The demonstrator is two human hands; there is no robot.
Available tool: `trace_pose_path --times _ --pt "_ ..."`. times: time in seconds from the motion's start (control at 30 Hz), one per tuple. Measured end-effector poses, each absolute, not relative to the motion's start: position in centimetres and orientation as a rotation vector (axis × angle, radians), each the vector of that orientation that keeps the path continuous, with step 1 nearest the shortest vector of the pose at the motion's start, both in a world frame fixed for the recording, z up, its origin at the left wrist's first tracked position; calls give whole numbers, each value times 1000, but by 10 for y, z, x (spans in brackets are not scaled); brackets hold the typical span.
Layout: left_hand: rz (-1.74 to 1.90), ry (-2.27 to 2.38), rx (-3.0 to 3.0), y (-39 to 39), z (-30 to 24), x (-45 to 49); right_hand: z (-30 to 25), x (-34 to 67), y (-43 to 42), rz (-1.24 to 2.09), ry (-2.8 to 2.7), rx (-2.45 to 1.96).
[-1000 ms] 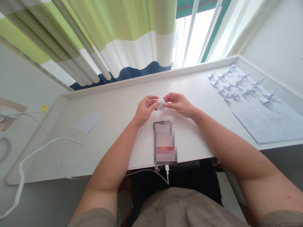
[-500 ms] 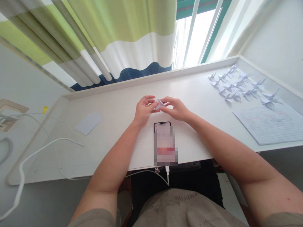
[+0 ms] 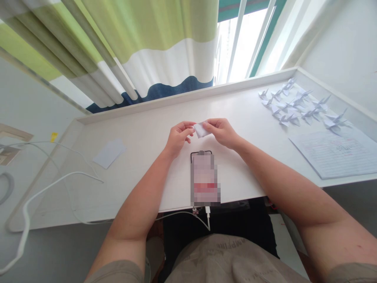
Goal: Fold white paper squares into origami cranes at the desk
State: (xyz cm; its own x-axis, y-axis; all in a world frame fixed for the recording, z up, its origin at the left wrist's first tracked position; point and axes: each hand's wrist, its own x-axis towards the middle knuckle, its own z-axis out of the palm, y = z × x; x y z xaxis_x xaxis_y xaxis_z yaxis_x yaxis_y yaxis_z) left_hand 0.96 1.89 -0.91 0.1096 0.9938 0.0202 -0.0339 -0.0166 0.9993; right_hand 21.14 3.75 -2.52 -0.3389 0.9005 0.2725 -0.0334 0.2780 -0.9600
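A small folded white paper [image 3: 202, 130] is held up over the desk, its flat face towards me. My right hand [image 3: 221, 131] pinches it by its right side, thumb in front. My left hand [image 3: 178, 137] is at the paper's left edge, fingers loosely curled and thumb apart from them. The left index fingertip is close to the paper's upper left corner; whether it touches cannot be made out. Below both hands lies a phone [image 3: 204, 177] with a blurred screen.
Several folded paper cranes [image 3: 306, 104] stand at the back right of the white desk [image 3: 141, 137]. In front of them lie written sheets [image 3: 338, 155]. Loose white paper pieces [image 3: 108, 153] lie on the left. A white cable [image 3: 26, 212] loops over the left edge; a charging plug [image 3: 207, 212] meets the phone.
The folded paper has turned from a bent, partly hidden shape to a flat face in my right hand. My left fingers have loosened and drawn slightly left from it.
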Motion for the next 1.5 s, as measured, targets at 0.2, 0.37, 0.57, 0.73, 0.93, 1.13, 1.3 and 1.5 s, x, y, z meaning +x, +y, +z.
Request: trace_pose_path --times 0.2,0.37,0.57,0.73,0.93,1.13,1.3,1.5 --pt "1104 995 1374 20 -12 7 -25 211 37 1373 -1547 -769" --pt "1130 962 1458 19 -16 10 -26 213 38 1394 -1523 -778" --pt "1153 1002 1356 18 -17 12 -22 214 38 1346 -1537 -803" --pt "1155 1068 1269 17 -12 11 -23 213 39 1337 -1498 -804" --pt "1060 1080 1239 18 -9 8 -24 213 40 1327 -1511 -830" --pt "1078 1085 1255 19 -11 7 -25 213 39 1380 -1503 -802" --pt "1110 1035 1246 21 -14 7 -24 214 39 1409 -1486 -801" --pt "1153 1086 1232 24 -16 4 -18 220 37 1133 -1737 -800"
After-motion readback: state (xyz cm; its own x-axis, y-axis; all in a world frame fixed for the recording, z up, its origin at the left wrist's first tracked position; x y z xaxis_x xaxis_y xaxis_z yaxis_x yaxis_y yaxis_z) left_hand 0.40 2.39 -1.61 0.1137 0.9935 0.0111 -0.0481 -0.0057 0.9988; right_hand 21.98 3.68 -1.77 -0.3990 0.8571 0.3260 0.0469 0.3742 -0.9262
